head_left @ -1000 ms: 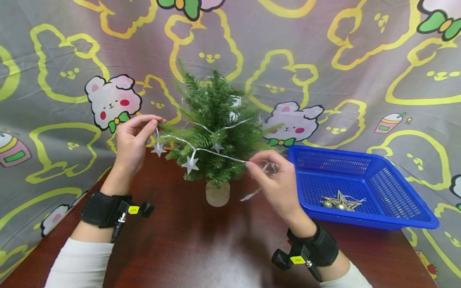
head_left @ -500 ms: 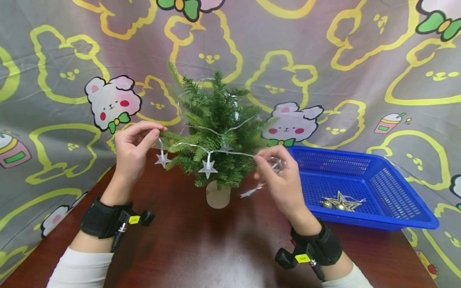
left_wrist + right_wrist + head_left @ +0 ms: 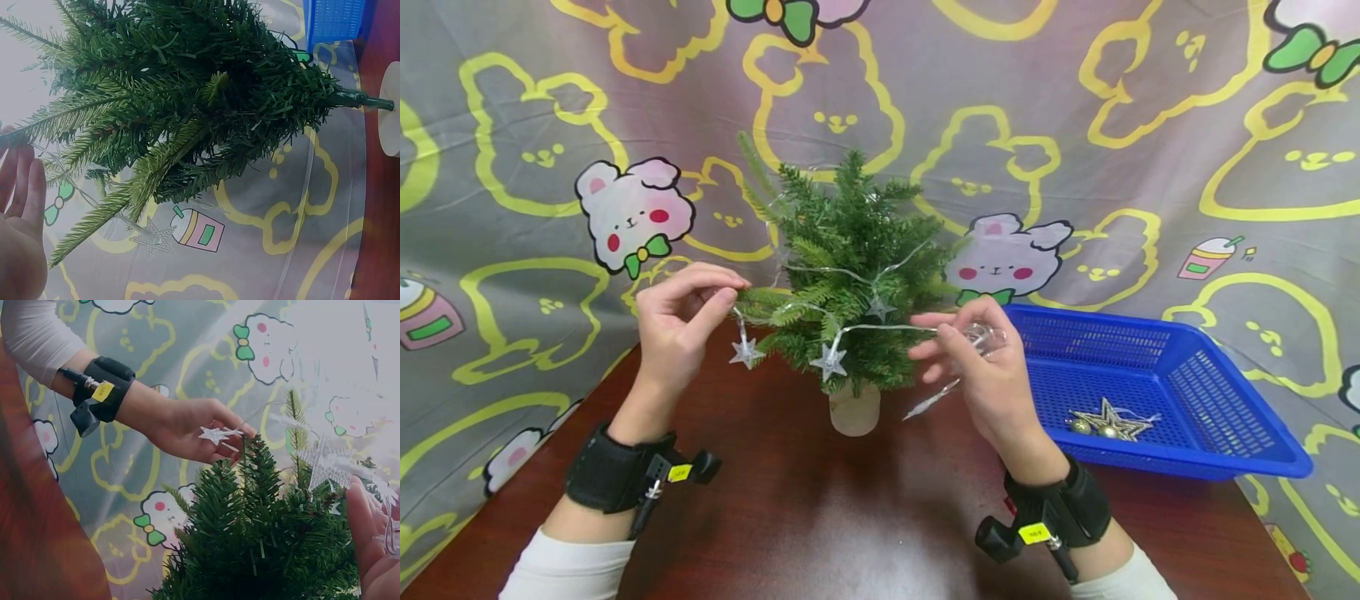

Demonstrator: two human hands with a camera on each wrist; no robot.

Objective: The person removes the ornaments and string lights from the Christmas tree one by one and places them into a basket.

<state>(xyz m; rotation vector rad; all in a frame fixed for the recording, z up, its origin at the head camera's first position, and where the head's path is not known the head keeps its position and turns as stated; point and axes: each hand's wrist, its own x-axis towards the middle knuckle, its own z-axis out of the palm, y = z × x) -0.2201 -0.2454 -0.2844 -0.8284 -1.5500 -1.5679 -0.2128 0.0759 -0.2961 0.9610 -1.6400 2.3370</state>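
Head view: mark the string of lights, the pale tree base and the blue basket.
String of lights (image 3: 830, 362), head view: on one of its clear hanging stars.
Pale tree base (image 3: 854, 412), head view: middle of its front.
Blue basket (image 3: 1097, 375), head view: bare part of its floor.

white sleeves (image 3: 568, 571); black wrist straps (image 3: 597, 473), each with rounded black module (image 3: 706, 466), yellow label (image 3: 679, 472) (dark-marked, illegible), black plug (image 3: 641, 518) with silvery collar (image 3: 655, 490).

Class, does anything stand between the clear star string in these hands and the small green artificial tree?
Nothing visible does. The clear wire string with star pendants runs across the front of the green artificial tree, between the left hand and right hand; the blue perforated plastic basket stands off to the right.
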